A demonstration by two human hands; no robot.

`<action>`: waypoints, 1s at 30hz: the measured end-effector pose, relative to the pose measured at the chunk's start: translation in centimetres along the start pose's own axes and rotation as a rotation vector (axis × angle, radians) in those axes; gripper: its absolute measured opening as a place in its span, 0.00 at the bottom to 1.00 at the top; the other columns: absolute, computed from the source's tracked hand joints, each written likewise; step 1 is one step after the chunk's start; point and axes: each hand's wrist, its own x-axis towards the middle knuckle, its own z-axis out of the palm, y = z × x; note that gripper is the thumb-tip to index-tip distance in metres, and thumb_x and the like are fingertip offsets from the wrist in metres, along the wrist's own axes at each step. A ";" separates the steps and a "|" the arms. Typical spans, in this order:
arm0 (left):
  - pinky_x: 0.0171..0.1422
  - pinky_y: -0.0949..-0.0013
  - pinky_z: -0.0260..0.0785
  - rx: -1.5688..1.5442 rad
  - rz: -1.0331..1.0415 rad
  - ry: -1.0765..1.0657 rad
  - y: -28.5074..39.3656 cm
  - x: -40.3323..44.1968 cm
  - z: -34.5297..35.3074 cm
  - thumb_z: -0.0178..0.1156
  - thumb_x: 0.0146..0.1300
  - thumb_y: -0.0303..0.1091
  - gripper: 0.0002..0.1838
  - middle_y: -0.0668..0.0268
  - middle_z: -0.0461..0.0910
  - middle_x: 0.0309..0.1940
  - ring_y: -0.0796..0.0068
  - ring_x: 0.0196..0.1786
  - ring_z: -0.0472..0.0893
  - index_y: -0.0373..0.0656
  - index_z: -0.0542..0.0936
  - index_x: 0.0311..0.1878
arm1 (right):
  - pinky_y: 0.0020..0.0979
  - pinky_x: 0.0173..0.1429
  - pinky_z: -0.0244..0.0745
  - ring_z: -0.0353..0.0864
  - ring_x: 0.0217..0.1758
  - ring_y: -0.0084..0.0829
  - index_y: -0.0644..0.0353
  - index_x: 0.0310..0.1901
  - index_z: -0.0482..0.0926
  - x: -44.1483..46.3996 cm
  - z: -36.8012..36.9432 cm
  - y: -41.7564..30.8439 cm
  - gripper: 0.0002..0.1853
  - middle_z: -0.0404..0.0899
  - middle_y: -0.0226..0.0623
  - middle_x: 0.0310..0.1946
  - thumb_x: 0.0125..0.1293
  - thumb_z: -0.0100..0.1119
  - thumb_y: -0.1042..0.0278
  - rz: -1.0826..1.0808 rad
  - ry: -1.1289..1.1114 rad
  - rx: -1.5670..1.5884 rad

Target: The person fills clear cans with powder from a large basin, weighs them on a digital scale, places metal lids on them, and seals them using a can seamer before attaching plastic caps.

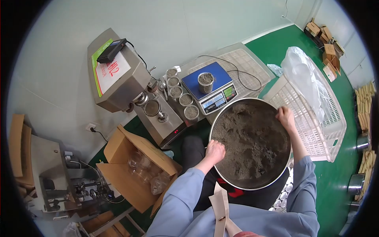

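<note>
Okay, metal bowl point(272, 181) sits low in front of the person, above the lap, its far side just beside the scale point(222, 75). What bears its weight underneath: can't tell. Left hand point(216, 151) is curled over the left rim, right hand point(285, 118) closed on the right rim, further up. Both look like firm grips; fingertips are mostly hidden, so can't say how deep they hook.

Handling, my read: bowl is stiff, wall won't flex, and it's wide with a big load of grey-brown powder point(244, 142) in it. Expect it heavy, two-hand job. Powder looks crumbly and clumped, heaped unevenly, so the weight may shift on a tilt and spill over the edge. Bare metal could be slick if dusty; rim is the best hold, hands opposite each other, thumbs over the edge. One-sided lift would probably tip it.

Watch clearance: a filled jar point(205, 83) stands upright on the scale, and the nearest jar point(191, 113) of the row by the machine point(118, 79) is near the bowl's left side. Jars look like clear, thin-walled stuff, likely easy to knock over. Basket point(302, 118) is close on the right, so elbow room there is tight.
</note>
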 end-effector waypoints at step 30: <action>0.77 0.48 0.69 -1.976 -0.432 -0.534 9.2 -1.5 -8.3 0.57 0.79 0.60 0.41 0.57 0.64 0.82 0.57 0.80 0.70 0.39 0.64 0.82 | 0.50 0.71 0.73 0.79 0.68 0.49 0.64 0.68 0.75 -28.6 9.6 -1.0 0.26 0.80 0.51 0.64 0.68 0.64 0.70 0.127 0.029 0.053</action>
